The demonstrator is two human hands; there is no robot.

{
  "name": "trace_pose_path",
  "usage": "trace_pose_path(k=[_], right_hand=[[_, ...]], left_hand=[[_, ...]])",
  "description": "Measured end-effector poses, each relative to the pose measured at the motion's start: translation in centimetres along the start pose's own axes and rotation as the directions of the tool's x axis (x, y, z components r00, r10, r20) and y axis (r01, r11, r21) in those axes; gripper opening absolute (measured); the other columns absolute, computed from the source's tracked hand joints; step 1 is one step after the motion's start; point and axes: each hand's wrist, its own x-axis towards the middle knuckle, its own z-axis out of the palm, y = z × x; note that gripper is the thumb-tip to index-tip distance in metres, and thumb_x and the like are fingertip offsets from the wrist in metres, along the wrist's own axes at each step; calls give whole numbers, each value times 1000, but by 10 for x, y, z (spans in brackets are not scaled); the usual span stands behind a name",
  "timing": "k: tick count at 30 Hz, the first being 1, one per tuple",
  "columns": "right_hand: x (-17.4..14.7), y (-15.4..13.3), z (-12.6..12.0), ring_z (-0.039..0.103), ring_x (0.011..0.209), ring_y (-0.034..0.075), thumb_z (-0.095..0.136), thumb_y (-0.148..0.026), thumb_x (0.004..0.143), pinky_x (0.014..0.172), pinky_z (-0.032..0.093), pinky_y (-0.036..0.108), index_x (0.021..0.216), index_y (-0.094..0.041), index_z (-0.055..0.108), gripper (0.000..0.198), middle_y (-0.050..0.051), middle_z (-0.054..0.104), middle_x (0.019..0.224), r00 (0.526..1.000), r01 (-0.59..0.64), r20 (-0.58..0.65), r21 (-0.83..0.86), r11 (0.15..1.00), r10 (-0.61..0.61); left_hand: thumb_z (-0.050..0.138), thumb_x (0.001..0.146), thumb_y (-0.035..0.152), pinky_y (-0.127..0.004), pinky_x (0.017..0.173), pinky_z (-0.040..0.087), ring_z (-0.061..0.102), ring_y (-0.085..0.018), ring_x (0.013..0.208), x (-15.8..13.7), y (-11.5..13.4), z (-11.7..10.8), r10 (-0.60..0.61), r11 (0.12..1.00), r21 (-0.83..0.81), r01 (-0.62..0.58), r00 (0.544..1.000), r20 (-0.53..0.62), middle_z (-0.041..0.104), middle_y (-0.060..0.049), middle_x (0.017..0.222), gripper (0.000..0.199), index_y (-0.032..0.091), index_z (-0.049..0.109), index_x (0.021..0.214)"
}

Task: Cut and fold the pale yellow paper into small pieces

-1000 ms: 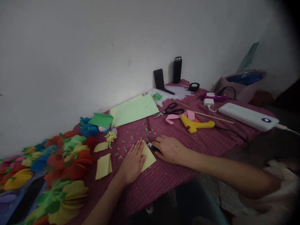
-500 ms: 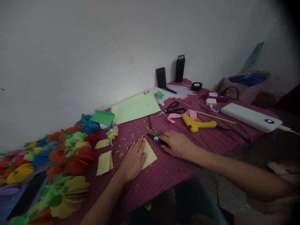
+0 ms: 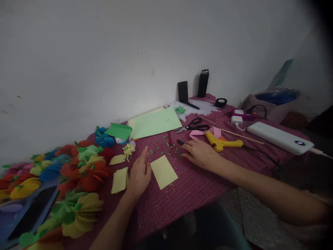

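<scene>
My left hand (image 3: 140,172) hovers or rests just left of a pale yellow rectangular sheet of paper (image 3: 164,172), its fingers stretched out and holding nothing. My right hand (image 3: 201,153) lies beyond the sheet's right side, fingers bent over a dark utility knife (image 3: 180,141). Only the front end of that knife shows; the handle is hidden beneath the fingers. Left of my left hand are a small stack of yellow paper pieces (image 3: 120,180) and a leaf-shaped yellow piece (image 3: 117,159). Green paper scraps (image 3: 161,153) dot the cloth.
Colourful paper flowers (image 3: 96,175) crowd the left side. Pale green sheets (image 3: 156,123) lie toward the wall. Scissors (image 3: 196,125), a yellow glue gun (image 3: 223,142), a white power bank (image 3: 279,138), a tape roll (image 3: 221,102) and a black flask (image 3: 203,83) stand or lie at right.
My left hand has lifted off the yellow sheet and shifted left, uncovering it. My right hand and the knife have moved slightly away, toward the scissors. The view has tilted slightly.
</scene>
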Motion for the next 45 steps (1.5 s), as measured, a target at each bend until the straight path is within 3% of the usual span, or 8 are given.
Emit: trace_pose_path(k=[5, 15, 22, 24, 27, 30, 35, 45], right_hand=[[35, -30, 5, 54, 79, 16, 40, -28, 80, 69, 36, 25, 96, -20, 57, 24, 3, 61, 85, 982, 116, 116, 241, 963, -147], [62, -43, 45, 52, 83, 17, 52, -25, 70, 71, 35, 25, 98, -14, 56, 30, 7, 59, 87, 973, 110, 151, 349, 931, -172], [63, -35, 40, 51, 65, 11, 53, -25, 70, 56, 33, 20, 82, -17, 60, 16, 0, 60, 73, 980, -8, 168, 563, 826, -105], [62, -34, 36, 50, 62, 10, 55, -26, 69, 54, 33, 19, 79, -16, 59, 14, 0, 59, 70, 988, -52, 143, 635, 771, -51], [62, -34, 32, 49, 60, 9, 57, -26, 68, 52, 34, 18, 78, -15, 56, 15, -1, 57, 69, 991, -51, 122, 751, 659, -62], [62, -34, 32, 47, 56, 8, 59, -29, 66, 49, 32, 18, 77, -14, 55, 19, -2, 55, 65, 992, -76, 120, 803, 591, -36], [65, -32, 38, 41, 47, 7, 56, -35, 69, 42, 28, 18, 71, -14, 57, 21, -3, 50, 54, 987, -150, 159, 828, 541, 30], [62, -36, 32, 49, 58, 8, 51, -26, 73, 50, 34, 18, 87, -16, 56, 17, -1, 57, 69, 992, -73, 118, 851, 520, -54]], left_hand=[[36, 76, 11, -32, 80, 40, 55, -16, 87, -2, -3, -3, -10, 1000, -18, 12, 995, 101, 59, -3, 93, 41, 21, 39, 116], [49, 72, 25, -39, 88, 31, 43, -23, 102, -5, 1, 6, 54, 992, 102, -80, 970, 238, 48, -8, 113, 54, 20, 31, 122], [53, 72, 31, -40, 93, 28, 36, -23, 113, -5, 1, 5, -78, 991, -96, 90, 990, 122, 38, -8, 125, 64, 22, 22, 128], [52, 73, 28, -38, 87, 36, 47, -21, 103, -4, -1, 7, -174, 941, -280, 192, 981, 87, 47, -9, 117, 66, 22, 18, 129], [52, 73, 28, -31, 70, 45, 59, -16, 78, -3, -1, 9, -285, 752, -569, 332, 943, 173, 60, -5, 90, 62, 20, 21, 127], [55, 71, 30, -25, 59, 46, 59, -15, 65, -3, 0, 11, -326, 603, -691, 399, 914, 243, 61, -2, 73, 54, 16, 33, 117], [61, 66, 31, -20, 50, 42, 55, -12, 53, -2, 2, 9, -366, 587, -703, 401, 906, 211, 57, 4, 58, 52, 16, 39, 111], [50, 71, 45, -19, 48, 38, 50, -12, 55, -1, -4, 9, -462, 547, -685, 481, 856, 232, 60, -1, 66, 37, 13, 60, 86]])
